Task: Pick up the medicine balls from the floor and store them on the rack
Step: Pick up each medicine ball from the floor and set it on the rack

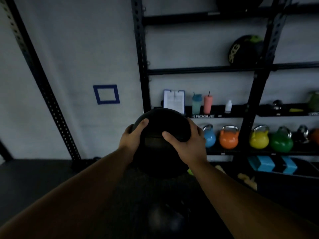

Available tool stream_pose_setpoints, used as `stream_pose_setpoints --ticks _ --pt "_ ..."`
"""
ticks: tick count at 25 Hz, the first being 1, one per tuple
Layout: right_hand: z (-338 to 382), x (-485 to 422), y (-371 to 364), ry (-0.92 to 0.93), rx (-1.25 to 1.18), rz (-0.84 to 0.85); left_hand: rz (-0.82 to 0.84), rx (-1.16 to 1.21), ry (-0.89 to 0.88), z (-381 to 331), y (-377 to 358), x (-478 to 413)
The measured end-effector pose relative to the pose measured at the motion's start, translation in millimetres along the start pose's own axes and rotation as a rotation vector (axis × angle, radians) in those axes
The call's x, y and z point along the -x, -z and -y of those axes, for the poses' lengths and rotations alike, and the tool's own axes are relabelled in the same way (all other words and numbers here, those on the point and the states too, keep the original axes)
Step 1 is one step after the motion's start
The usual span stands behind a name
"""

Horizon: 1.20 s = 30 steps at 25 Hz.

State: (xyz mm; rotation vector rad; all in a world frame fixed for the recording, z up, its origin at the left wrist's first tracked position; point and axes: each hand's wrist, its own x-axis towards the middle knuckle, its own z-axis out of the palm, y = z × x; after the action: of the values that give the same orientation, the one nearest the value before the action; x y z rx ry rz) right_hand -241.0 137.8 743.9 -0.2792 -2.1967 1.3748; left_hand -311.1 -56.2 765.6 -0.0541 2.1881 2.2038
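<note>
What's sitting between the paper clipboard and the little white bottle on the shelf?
In the head view, two drink cups stand between the clipboard and the white bottle: a teal shaker bottle, then a pink tumbler with a straw.

Medicine ball (pixel 160 135): matt black, looks like soft leather-type skin, faint seam. Rack (pixel 141 66): matt black metal w/ punched holes. Kettlebells (pixel 228 138): glossy coloured coating, shiny bare-metal handles. Clipboard (pixel 174 100): white paper sheet. Floor (pixel 34 178): dull dark, rubber-like. Wall (pixel 77 49): matt grey, slightly rough.
</note>
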Motion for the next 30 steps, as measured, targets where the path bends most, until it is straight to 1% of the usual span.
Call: stream_pose_setpoints --ticks 6,9,13,21,24,26,30 --pt "52 -140 20 0.123 -0.084 -0.092 0.034 0.021 -0.170 -115 -53 -90" --pt "66 -205 12 0.206 -0.078 -0.110 0.009 0.012 -0.212 -148 -65 -138" --pt "81 -284 -21 0.234 -0.054 -0.093 -0.018 0.055 -0.248 -173 -67 -214" --pt "85 -434 -99 0.221 -0.104 -0.218 0.099 0.037 -0.323 -217 -82 -410" --pt "80 -491 -113 0.234 -0.098 -0.269 0.132 0.019 -0.360 -234 -100 -473" --pt "70 -530 -121 0.249 -0.087 -0.279 0.156 0.001 -0.351 -239 -117 -512" --pt "47 -618 -133 0.257 -0.152 -0.267 0.118 -0.056 -0.361 -257 -156 -581"
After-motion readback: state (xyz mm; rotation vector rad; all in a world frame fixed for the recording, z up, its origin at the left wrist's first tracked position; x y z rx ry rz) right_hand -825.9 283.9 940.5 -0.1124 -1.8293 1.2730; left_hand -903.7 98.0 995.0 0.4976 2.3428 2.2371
